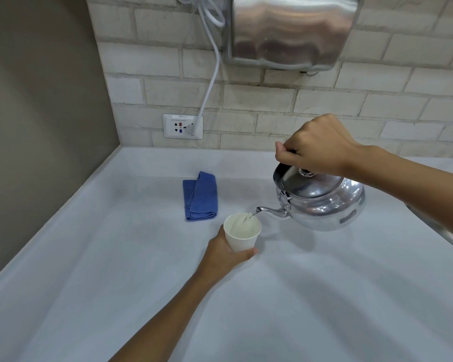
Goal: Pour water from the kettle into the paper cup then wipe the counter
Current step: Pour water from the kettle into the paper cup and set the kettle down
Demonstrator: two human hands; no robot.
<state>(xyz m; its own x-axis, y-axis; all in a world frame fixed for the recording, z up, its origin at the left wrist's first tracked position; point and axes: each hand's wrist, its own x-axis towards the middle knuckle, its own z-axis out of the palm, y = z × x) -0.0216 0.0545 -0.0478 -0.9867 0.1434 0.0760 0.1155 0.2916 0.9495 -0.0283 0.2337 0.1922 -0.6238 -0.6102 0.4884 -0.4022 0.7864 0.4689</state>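
At a white counter (324,296), my right hand (317,145) grips the handle of a shiny steel kettle (322,202), tilting its spout over the paper cup (242,232), into which a thin stream falls. My left hand (228,253) is wrapped around the cup, just left of the kettle. Tip further and water could overshoot the rim; squeeze harder and the thin wall may buckle. The cup is plain white and small. A folded blue cloth (200,195) lies left of the kettle, beyond the cup.
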